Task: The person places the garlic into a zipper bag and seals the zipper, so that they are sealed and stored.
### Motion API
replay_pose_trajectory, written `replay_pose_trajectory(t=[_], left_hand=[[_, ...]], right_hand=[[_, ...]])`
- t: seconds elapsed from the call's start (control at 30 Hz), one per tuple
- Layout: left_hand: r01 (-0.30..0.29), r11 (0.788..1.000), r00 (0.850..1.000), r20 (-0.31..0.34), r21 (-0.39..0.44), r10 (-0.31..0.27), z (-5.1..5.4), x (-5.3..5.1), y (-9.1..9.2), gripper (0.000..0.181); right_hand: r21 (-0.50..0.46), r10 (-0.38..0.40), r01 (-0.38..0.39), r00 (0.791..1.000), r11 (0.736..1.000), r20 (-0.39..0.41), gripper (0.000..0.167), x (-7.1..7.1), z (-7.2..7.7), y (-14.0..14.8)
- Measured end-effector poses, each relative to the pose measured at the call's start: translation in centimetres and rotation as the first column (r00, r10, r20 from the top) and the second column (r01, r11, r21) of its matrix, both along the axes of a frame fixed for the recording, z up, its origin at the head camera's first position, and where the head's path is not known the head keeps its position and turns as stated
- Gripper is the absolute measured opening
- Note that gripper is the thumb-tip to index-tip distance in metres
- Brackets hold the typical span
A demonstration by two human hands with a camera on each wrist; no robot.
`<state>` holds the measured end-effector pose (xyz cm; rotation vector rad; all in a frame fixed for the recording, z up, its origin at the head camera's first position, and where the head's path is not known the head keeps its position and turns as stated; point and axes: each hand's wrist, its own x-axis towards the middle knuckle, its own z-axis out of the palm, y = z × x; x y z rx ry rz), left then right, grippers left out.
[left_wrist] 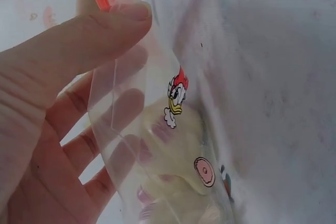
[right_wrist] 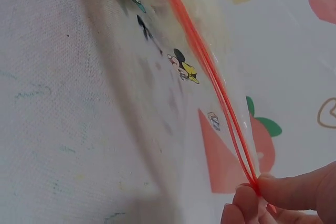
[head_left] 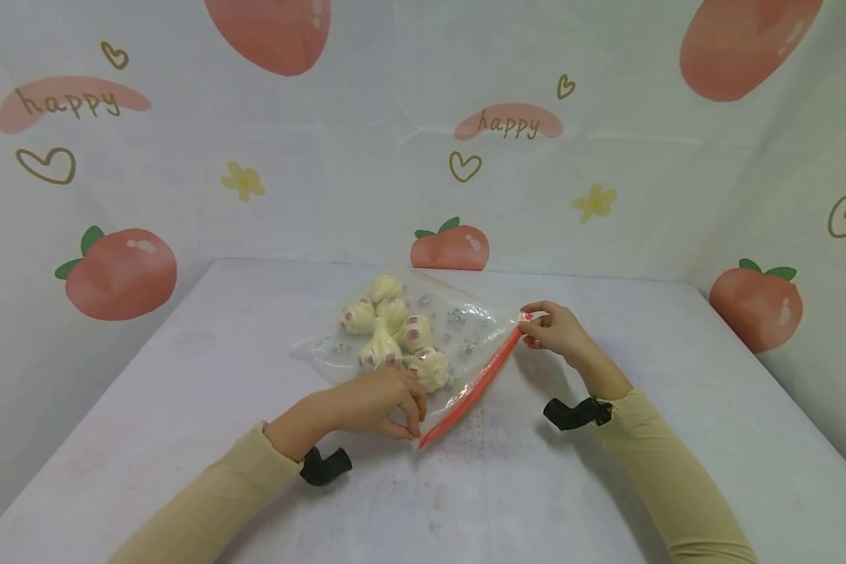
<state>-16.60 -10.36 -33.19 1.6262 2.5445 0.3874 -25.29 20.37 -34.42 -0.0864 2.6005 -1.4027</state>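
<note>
A clear zip bag (head_left: 458, 321) printed with small cartoon figures lies on the table, its red zip strip (head_left: 474, 393) slanting toward the right hand. Several garlic bulbs (head_left: 414, 333), whitish with purple patches, are inside. At the near end of the strip, my left hand (head_left: 377, 401) pinches the bag's corner. In the left wrist view, the thumb (left_wrist: 113, 32) lies over the plastic and the other fingers are behind it. My right hand (head_left: 558, 335) pinches the strip's far end. The right wrist view shows two red lines (right_wrist: 223, 98) with a narrow gap between them near the fingertips.
A white table (head_left: 197, 392) with faint stains spreads around the bag. Behind it hangs a white cloth (head_left: 366, 180) printed with peaches, hearts and flowers. Each wrist carries a black mount, one on the left (head_left: 326, 468) and one on the right (head_left: 574, 413).
</note>
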Motion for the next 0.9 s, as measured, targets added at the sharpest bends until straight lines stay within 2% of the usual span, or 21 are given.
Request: replay_pose_trajectory(t=[0.23, 0.4, 0.47, 0.63, 0.77, 0.9], left_hand=[[-0.007, 1.0, 0.999, 0.049, -0.018, 0.008, 0.4, -0.1, 0.2, 0.004], [0.01, 1.0, 0.994, 0.11, -0.001, -0.01, 1.4, -0.5, 0.5, 0.013], [-0.002, 1.0, 0.991, 0.133, 0.022, -0.001, 2.0, -0.8, 0.7, 0.018], [-0.078, 0.995, 0.988, 0.14, 0.062, 0.069, 3.8, -2.2, 2.0, 0.017], [-0.105, 0.99, 0.992, 0.085, 0.099, 0.096, 5.2, -4.0, 3.5, 0.015], [-0.124, 0.988, 0.992, 0.02, 0.089, 0.123, 6.5, -6.0, 5.1, 0.016]], right_hand=[[-0.02, -0.022, 0.022, 1.0, 1.0, 0.015, 0.047, 0.2, -0.1, 0.0], [-0.051, -0.025, 0.025, 1.0, 0.998, 0.01, 0.049, 0.4, 0.0, 0.0], [-0.056, -0.021, 0.022, 1.0, 0.998, 0.006, 0.05, 0.4, 0.0, 0.0], [-0.052, -0.03, 0.03, 0.999, 0.998, 0.011, 0.049, 0.4, 0.1, 0.0], [-0.062, -0.043, 0.045, 0.998, 0.997, 0.034, 0.048, 0.5, 0.2, 0.0], [-0.082, -0.051, 0.053, 0.998, 0.995, 0.035, 0.047, 0.5, 0.2, -0.1]])
